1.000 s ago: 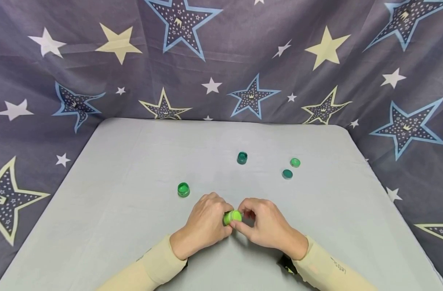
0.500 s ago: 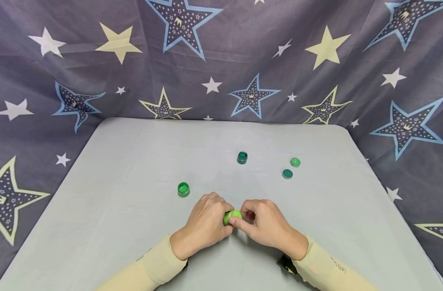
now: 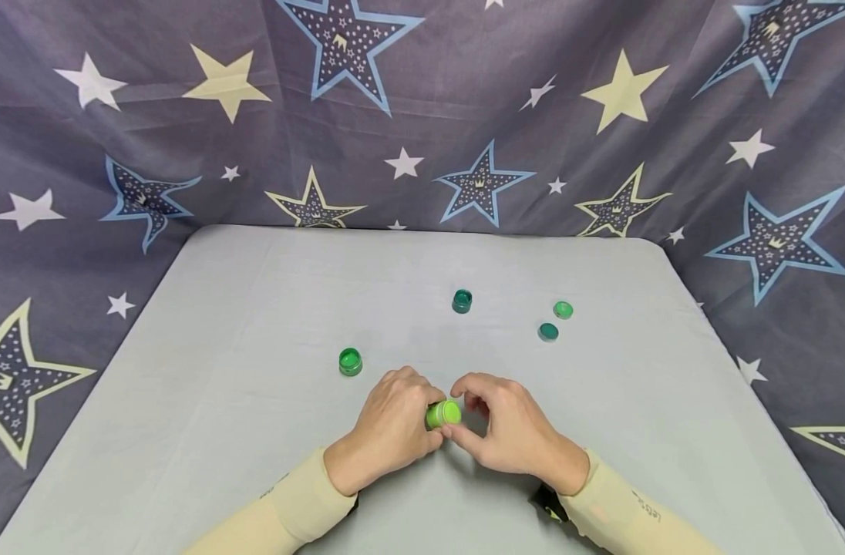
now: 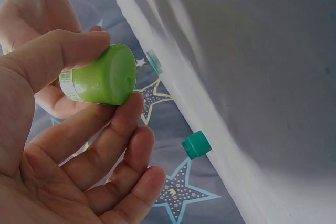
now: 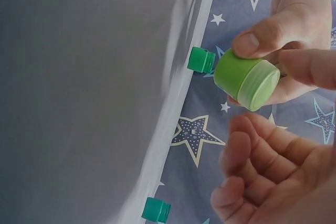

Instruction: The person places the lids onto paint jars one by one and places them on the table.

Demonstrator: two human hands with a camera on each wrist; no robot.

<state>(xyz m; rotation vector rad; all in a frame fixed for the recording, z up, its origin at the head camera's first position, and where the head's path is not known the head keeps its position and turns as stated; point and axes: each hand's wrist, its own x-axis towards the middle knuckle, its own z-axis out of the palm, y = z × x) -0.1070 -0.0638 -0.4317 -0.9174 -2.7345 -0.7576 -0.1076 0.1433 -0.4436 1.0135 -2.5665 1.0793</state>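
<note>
My left hand (image 3: pixel 398 420) grips a small lime-green paint jar (image 3: pixel 435 416), thumb on one side and fingers on the other, tipped so its lid (image 5: pixel 260 85) points toward the right hand. The right hand (image 3: pixel 509 424) is close beside that lid. Its thumb tip is right at the lid's edge, and the other fingers are bent and spread apart from it, as the right wrist view shows. In the left wrist view the jar's rounded base (image 4: pixel 123 74) faces the camera.
An uncapped green paint jar (image 3: pixel 350 370) stands left of the hands, and an uncapped dark teal one (image 3: pixel 462 307) farther back. Two loose lids, one green (image 3: pixel 563 310) and one teal (image 3: pixel 548 332), lie at right on the grey table (image 3: pixel 256 308). A star-patterned curtain (image 3: pixel 422 116) hangs behind.
The right thumb lay across the lid half a second ago; now it has slipped to the lower edge and the fingers have opened wider. The left hand and jar stay in place.
</note>
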